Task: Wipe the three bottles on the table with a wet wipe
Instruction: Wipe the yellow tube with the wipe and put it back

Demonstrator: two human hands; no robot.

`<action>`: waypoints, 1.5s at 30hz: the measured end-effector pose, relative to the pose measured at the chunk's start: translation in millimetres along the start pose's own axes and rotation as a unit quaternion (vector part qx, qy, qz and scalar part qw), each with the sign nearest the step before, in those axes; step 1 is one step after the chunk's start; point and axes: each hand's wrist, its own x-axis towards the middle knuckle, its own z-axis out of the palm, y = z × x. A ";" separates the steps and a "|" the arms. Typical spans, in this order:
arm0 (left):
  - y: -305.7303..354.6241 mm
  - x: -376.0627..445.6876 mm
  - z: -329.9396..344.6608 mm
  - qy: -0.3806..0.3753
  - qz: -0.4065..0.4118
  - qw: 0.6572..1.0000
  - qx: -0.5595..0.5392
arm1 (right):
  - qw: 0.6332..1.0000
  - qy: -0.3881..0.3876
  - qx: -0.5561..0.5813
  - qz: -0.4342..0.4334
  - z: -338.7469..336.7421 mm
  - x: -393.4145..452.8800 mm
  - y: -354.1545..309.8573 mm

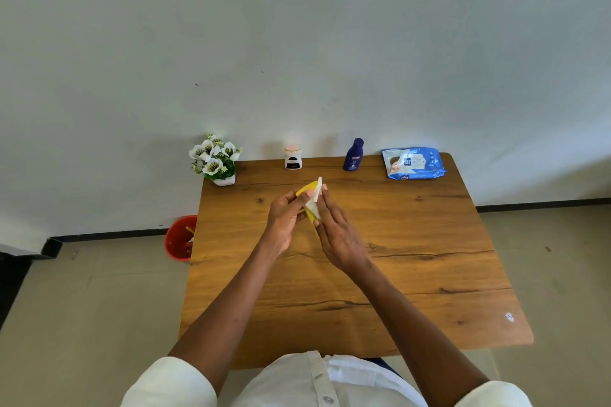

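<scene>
Above the middle of the wooden table (429,258), my left hand (286,218) grips a small yellow bottle (305,192), mostly hidden between my hands. My right hand (337,231) presses a white wet wipe (315,198) against the bottle with nearly straight fingers. At the table's far edge stand a white bottle with a pink cap (293,157) and a dark blue bottle (353,155). A blue pack of wet wipes (413,162) lies at the far right corner.
A white pot of artificial white flowers (216,158) stands on the far left corner. On the floor left of the table sits a red bin (180,238). The wall runs right behind the table.
</scene>
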 end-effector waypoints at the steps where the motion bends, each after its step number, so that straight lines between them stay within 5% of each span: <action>1: -1.6 -1.8 1.9 -0.004 -0.001 1.000 -0.015 | 1.000 0.005 0.026 0.006 0.5 1.4 -2.8; 10: -2.7 -5.2 -4.7 -0.108 -0.007 0.994 0.000 | 0.992 0.056 0.102 0.053 -3.1 9.2 0.3; 34: -0.8 -4.5 2.8 -0.042 0.043 0.996 0.065 | 0.984 0.133 0.095 0.065 -7.4 11.1 -7.8; 40: 1.2 -0.8 9.0 0.031 0.070 0.985 0.151 | 0.989 0.149 -0.004 0.008 -4.1 7.0 -5.3; 45: 0.9 1.0 8.7 0.039 0.121 0.942 0.312 | 0.977 0.110 -0.174 -0.048 -17.2 10.1 7.7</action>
